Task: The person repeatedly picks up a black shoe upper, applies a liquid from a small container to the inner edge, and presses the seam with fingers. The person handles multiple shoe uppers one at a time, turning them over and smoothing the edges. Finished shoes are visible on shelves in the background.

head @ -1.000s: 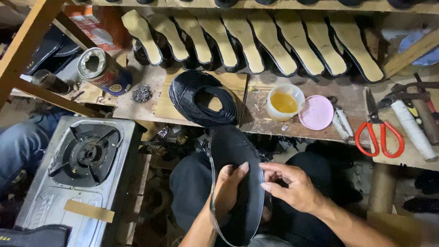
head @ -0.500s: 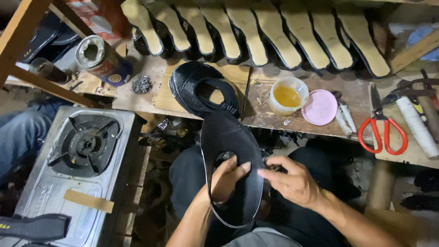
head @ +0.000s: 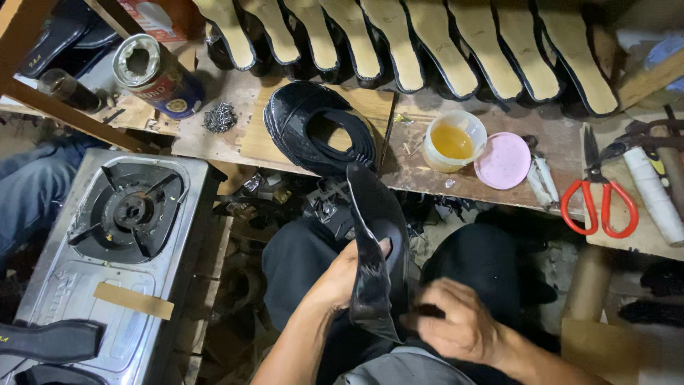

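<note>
Below the crowded workbench [head: 463, 182] edge, left hand [head: 342, 274] and right hand [head: 456, 328] grip a black leather piece [head: 377, 249].

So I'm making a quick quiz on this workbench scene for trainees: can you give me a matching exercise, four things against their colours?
Things:
1. scissors handles
2. round lid
3. liquid in the small tub
4. shoe piece held in the left hand and right hand

Colours:
A. pink
B. glossy black
C. red
D. amber yellow

Pairs: 1-C, 2-A, 3-D, 4-B
</note>
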Demonstrator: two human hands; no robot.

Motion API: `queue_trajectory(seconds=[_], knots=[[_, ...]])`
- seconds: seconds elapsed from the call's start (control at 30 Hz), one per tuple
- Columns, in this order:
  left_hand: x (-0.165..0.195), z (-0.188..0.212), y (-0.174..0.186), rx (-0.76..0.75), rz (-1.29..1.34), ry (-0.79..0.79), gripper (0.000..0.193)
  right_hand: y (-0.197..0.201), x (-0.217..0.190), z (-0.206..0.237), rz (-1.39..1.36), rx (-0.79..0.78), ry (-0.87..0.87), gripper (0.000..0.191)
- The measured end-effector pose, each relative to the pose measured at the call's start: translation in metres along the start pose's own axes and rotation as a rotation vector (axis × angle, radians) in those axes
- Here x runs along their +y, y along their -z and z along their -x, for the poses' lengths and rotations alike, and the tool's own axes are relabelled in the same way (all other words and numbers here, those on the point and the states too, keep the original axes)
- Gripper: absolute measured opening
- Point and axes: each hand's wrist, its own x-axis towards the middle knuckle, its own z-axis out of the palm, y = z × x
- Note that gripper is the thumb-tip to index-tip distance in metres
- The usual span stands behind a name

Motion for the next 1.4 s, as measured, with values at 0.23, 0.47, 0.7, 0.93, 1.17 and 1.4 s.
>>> queue_trajectory(seconds=[0.23, 0.47, 0.7, 0.93, 1.17, 1.4], knots=[[0.012, 0.022, -0.016, -0.158, -0.412, -0.175, 0.029, 0.019, 0.025, -0.022, 0.237, 0.210, -0.024, 0.026], [0.007, 0.035, -0.011, -0.414, -0.249, -0.197, 0.026, 0.026, 0.038, -0.024, 0.217, 0.267, -0.201, 0.035], [-0.021, 0.005, -0.013, 0.115, -0.100, -0.522, 0.015, -0.010, 0.016, 0.019, -0.141, 0.261, -0.508, 0.055], [-0.033, 0.009, -0.042, 0.228, 0.078, -0.494, 0.016, -0.039, -0.024, 0.052, -0.722, 0.195, -0.720, 0.129], [-0.045, 0.006, -0.053, 0.018, -0.631, -0.477, 0.024, -0.018, -0.066, 0.085, -0.903, 0.399, -1.012, 0.110], [-0.020, -0.006, -0.048, -0.240, -0.919, -0.268, 0.034, 0.024, -0.096, 0.192, -0.722, 0.641, -1.280, 0.103]])
